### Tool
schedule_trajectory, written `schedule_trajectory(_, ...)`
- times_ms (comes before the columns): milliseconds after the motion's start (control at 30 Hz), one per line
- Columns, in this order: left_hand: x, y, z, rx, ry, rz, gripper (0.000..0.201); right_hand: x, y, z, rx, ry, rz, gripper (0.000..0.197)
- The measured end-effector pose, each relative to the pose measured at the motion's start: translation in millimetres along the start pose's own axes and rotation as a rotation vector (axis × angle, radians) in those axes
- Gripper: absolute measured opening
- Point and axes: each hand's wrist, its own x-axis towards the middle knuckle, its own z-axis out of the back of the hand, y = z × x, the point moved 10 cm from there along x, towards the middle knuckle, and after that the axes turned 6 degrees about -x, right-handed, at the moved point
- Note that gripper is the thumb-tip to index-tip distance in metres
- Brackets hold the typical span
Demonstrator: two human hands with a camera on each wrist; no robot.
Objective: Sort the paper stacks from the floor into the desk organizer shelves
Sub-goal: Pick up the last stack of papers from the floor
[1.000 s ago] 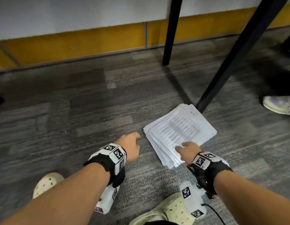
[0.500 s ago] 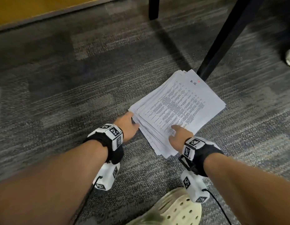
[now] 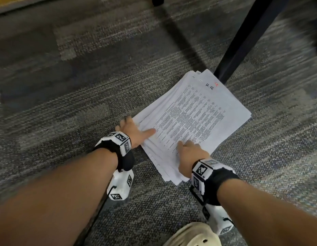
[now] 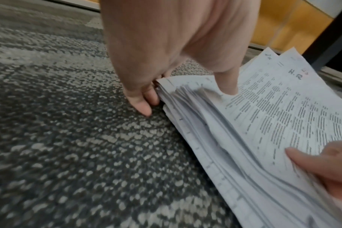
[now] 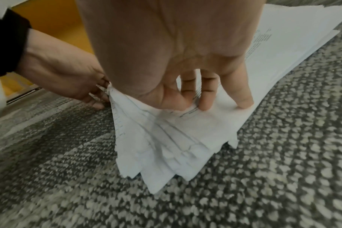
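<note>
Since half a second ago both hands have closed in on the paper: the left thumb, then beside the edge, now lies on the top sheet, and the camera has dropped nearer, so the stack fills more of the head view.

The grey mottled carpet floor (image 3: 83,89) spreads across every view. A slanted black metal leg (image 3: 243,38) comes down to the carpet just behind the far corner of the paper. The loose, fanned stack of white printed paper sheets (image 3: 198,110) lies flat on the floor, its top page covered in rows of small text with "H.R" handwritten near the far edge.

The left hand (image 3: 132,129) is at the stack's left edge. In the left wrist view its thumb presses on the top sheet while the other fingers (image 4: 144,100) curl down against the side of the sheets, tips at the carpet; this grip is a partly closed pinch on the paper's edge, with the stack lying to the right of the hand.

The right hand (image 3: 188,155) sits on the near part of the stack. In the right wrist view its fingers (image 5: 242,95) bend down with their tips on the top page, and the thumb is on the paper beside them; the sheets fan out below this grip towards the camera.

A cream perforated clog (image 3: 193,235) shows at the bottom edge of the head view.
</note>
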Motion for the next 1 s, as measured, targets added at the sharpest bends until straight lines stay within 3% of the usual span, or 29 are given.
schedule_trajectory(133, 14.7, 1.4, -0.3, -0.163, 0.040, 0.030, 0.122, 5.8, -0.4, -3.5, 0.083, 0.038, -0.049, 0.058)
schedule_trajectory(300, 19.3, -3.1, -9.8, -0.274, 0.142, 0.034, 0.076, 9.9, -2.6, 1.2, 0.057, 0.082, 0.029, 0.046)
schedule_trajectory(433, 13.9, -10.2, -9.2, -0.140, 0.111, 0.019, 0.102, 9.9, -1.2, 3.2, 0.078, 0.075, 0.028, 0.036)
schedule_trajectory(500, 10.5, -11.1, -9.8, -0.066, 0.118, 0.037, 0.100, 11.0, 1.5, 4.7, 0.086, 0.076, 0.032, 0.034)
schedule_trajectory(600, 5.7, -14.8, -10.1, -0.062, 0.111, 0.030, 0.098, 14.0, 4.1, 4.4, 0.025, 0.117, 0.061, 0.045)
schedule_trajectory(667, 4.8, -16.4, -13.5, -0.153, 0.116, 0.014, 0.099, 15.3, 5.0, 6.1, -0.003, 0.132, 0.079, 0.046)
schedule_trajectory(800, 0.9, -21.0, -17.8, -0.371, 0.104, -0.012, 0.061, 17.7, 4.4, 9.9, -0.003, 0.146, 0.059, 0.036)
schedule_trajectory(900, -1.6, -21.5, -19.1, -0.531, 0.105, 0.010, 0.065, 13.5, 5.6, 12.1, -0.088, 0.163, 0.072, 0.041)
schedule_trajectory(1000, -2.6, -22.6, -22.4, -0.660, 0.145, 0.041, 0.082, 10.8, 2.0, 13.2, -0.125, 0.156, 0.079, 0.047)
